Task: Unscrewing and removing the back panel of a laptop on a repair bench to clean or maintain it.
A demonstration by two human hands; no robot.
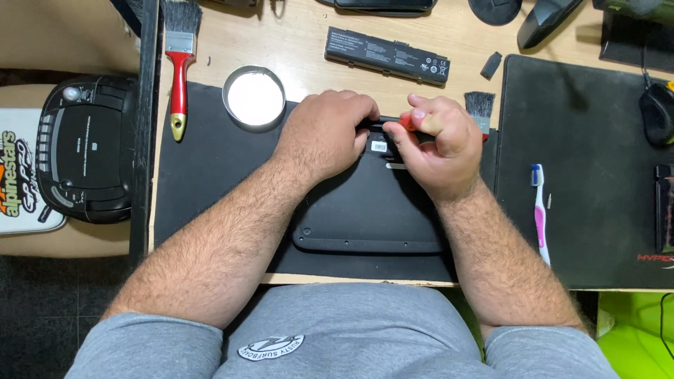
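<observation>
Lying flat on a dark mat (210, 175) at the middle of the bench (295, 63), the black laptop base (365, 210) sits underside up with its long axis running left to right, its far edge under both hands. The left hand (324, 133) presses down on that far edge, fingers curled over it, steadying rather than gripping. The right hand (435, 144) is clenched around a red-handled brush (479, 109), the handle pinched at the fingertips and the bristles sticking out past the knuckles, away from the laptop. Both hands meet at the same spot on the far edge, just beside a small white label (379, 147). A battery pack (386, 55) lies beyond, well apart
</observation>
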